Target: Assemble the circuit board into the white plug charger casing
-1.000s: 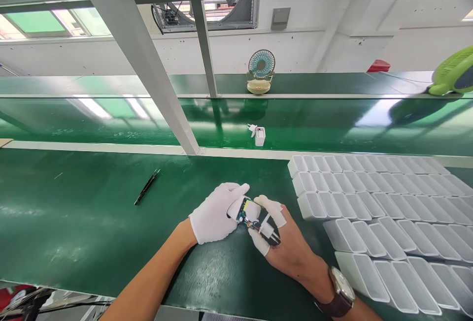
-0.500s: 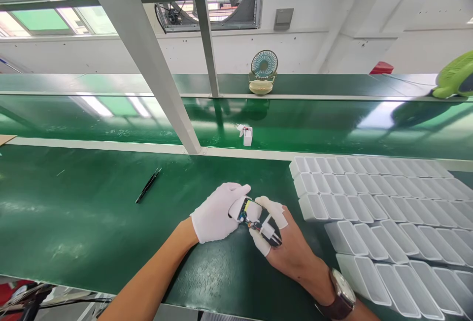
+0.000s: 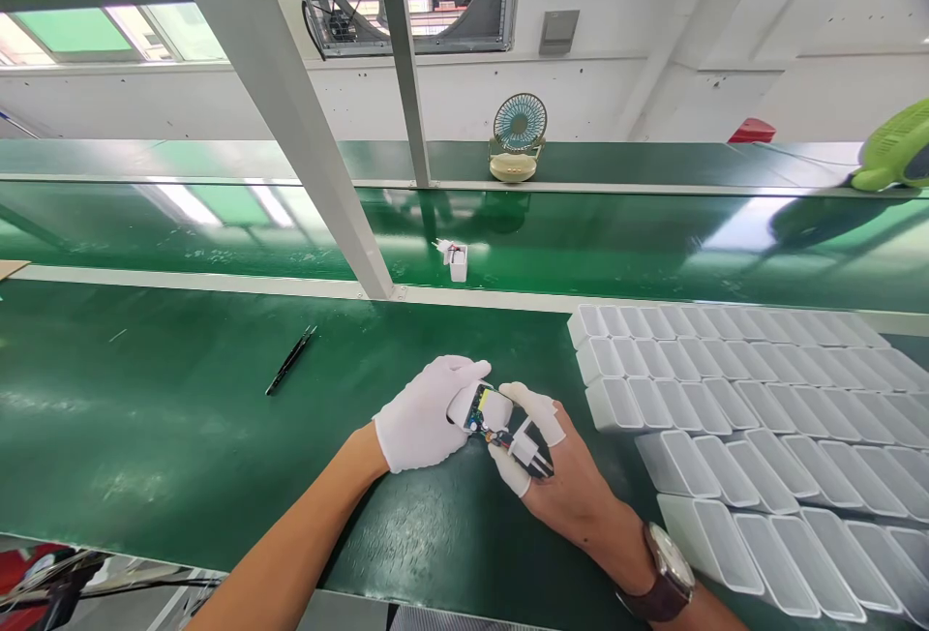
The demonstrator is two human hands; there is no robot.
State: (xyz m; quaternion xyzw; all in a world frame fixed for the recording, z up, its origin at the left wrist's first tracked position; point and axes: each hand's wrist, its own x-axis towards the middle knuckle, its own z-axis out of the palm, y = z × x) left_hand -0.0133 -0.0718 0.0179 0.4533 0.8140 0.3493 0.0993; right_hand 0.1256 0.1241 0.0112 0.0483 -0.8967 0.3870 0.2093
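Tweezers [image 3: 291, 360], slim and black, lie on the smooth green bench [image 3: 181, 437] at ten o'clock from the left hand [image 3: 425, 415], white-gloved and closed round a rounded white plastic casing [image 3: 460, 405] with an exposed green circuit board [image 3: 474, 416]. At the casing's four o'clock, a white plastic two-pin plug piece [image 3: 525, 447] is held between the white-covered thumb [image 3: 512, 472] and forefinger [image 3: 535, 410] of the right hand [image 3: 560, 495]; whether that forefinger also presses the casing is hard to tell. Rows of oblong white plastic trays [image 3: 755, 408] stand toward three o'clock.

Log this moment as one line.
left hand: gloved, holding white housing | right hand: around plug | tweezers: on bench | white cases: in rows, right
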